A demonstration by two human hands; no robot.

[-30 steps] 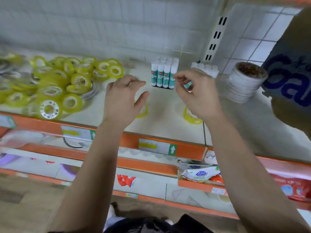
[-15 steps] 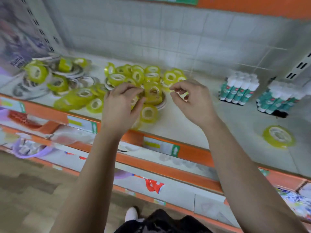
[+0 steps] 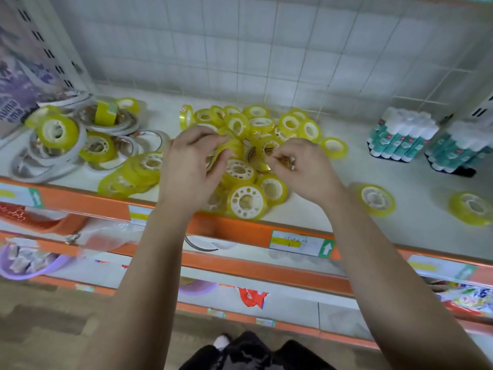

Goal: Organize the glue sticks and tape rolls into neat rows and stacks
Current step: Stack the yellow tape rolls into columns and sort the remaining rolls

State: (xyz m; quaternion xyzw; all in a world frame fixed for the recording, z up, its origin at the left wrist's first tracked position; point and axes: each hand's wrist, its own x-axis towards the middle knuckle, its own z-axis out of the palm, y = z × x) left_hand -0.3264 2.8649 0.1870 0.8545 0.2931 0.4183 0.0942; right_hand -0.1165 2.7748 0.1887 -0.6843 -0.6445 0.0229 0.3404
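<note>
Both hands now sit lower and deeper in the yellow heap than half a second ago, and the view has swung slightly left, pushing the glue sticks toward the right edge.

The white shelf (image 3: 421, 198) with its orange front lip carries everything. A sprawling pile of yellow tape rolls (image 3: 256, 124) fills its middle, some flat and some on edge. To the left lies a tangle of thin white tape rings (image 3: 40, 169) with more yellow rolls on top. At far right, two upright blocks of glue sticks (image 3: 402, 140) stand in tight rows near the back wall.

The left hand (image 3: 190, 166) curls its grip round a yellow roll (image 3: 234, 146) at the pile's centre, thumb below and fingers above. The right hand (image 3: 304, 169) has bent fingers at the rim of a neighbouring roll; I cannot tell whether its grip holds anything. Two loose rolls (image 3: 377, 198) lie flat, well apart from the pile, on the right.
</note>
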